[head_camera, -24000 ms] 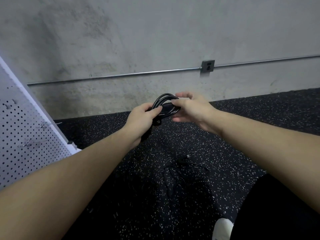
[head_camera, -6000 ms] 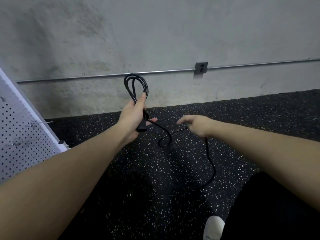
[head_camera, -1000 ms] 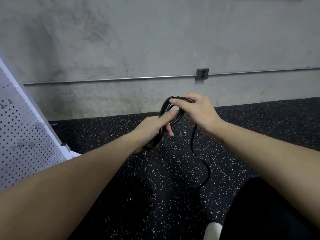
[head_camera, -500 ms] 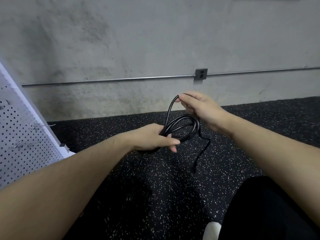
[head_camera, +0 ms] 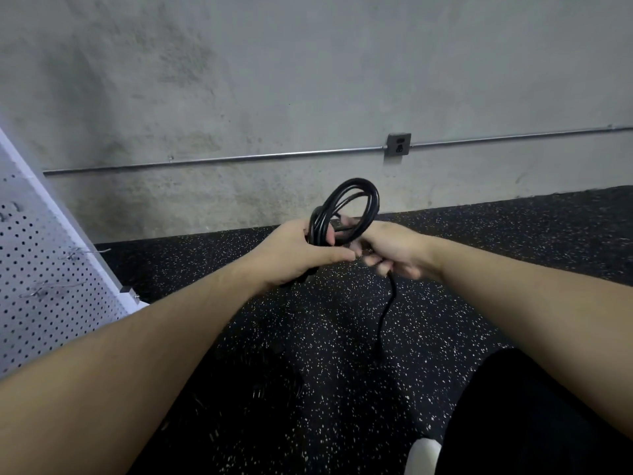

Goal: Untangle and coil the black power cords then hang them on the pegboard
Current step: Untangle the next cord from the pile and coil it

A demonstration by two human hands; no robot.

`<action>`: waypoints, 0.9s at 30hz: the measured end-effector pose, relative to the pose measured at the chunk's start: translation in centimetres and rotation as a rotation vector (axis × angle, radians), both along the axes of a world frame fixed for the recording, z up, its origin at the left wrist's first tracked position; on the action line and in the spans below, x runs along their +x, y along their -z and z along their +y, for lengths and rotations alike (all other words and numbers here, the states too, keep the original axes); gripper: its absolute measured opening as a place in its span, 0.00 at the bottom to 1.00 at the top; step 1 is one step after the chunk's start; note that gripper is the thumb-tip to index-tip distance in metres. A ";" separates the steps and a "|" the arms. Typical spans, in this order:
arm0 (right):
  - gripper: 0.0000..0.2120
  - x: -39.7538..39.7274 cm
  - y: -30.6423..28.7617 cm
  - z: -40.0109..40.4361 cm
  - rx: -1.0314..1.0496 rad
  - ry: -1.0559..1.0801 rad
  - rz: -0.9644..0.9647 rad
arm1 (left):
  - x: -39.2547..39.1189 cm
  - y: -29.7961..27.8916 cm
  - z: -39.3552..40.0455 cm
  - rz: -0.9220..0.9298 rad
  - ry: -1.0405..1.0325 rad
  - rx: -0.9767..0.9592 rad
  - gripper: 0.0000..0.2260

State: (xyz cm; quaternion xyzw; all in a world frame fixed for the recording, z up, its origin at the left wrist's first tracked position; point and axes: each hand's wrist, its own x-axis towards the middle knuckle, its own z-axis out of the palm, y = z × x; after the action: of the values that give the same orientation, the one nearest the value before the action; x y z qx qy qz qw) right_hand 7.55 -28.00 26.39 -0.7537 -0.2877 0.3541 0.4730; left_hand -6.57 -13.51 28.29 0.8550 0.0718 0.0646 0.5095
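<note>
From the head camera, no brand, label or writing can be read on anything, and nothing in view serves as a container.

The left hand (head_camera: 294, 255) grips the black power cord (head_camera: 346, 209) where its loops gather, fingers curled around the bundle and thumb stretched out toward the other hand. Above this grip the cord rises in a rounded coil of several smooth, glossy turns, standing roughly upright in front of the wall. The right hand (head_camera: 390, 252) sits just beside the left, touching the coil's lower right edge; its fingers are curled, somewhat blurred, around the cord's loose tail. Below that grip the tail hangs in a thin, slightly wavy line, its tip near the floor; whether it touches cannot be told.

Left of the grip, well apart, the white pegboard (head_camera: 37, 279) leans at an angle, a flat sheet with even rows of small round holes and a few thin wire hooks (head_camera: 85, 252) jutting out. Beyond the hands stands a rough, stained concrete wall (head_camera: 274, 80), with a slim metal conduit (head_camera: 222, 159) running across it to a grey electrical outlet box (head_camera: 398, 144). Beneath the grip lies black rubber flooring (head_camera: 342, 320) speckled white. Near the bottom edge, a white shoe tip (head_camera: 423, 455) shows beside a black trouser leg (head_camera: 531, 416).
</note>
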 end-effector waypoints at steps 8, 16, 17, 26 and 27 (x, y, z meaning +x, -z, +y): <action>0.22 -1.0 0.4 -0.6 -0.312 -0.270 -0.460 | -0.7 -0.2 0.2 0.046 -0.072 -0.103 0.08; 0.18 -3.7 -0.7 0.9 -0.326 -0.532 -0.882 | 0.8 2.1 3.2 0.033 -0.415 0.150 0.22; 0.16 -4.0 -0.9 1.1 -0.309 -0.548 -0.949 | 0.9 2.2 3.6 0.044 -0.429 0.220 0.20; 0.09 -2.9 -3.0 0.9 0.108 -0.301 -1.013 | 0.2 1.4 2.8 0.196 -0.210 1.020 0.22; 0.08 -2.6 -3.1 0.9 0.138 -0.252 -0.908 | 0.0 1.2 2.4 0.193 -0.187 0.980 0.24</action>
State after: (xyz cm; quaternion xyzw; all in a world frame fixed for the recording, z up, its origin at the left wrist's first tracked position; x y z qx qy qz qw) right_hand 5.00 -27.06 29.44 -0.7585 -0.5772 0.0234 0.3016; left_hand -6.54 -11.12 27.10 0.9856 0.1562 0.0566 0.0318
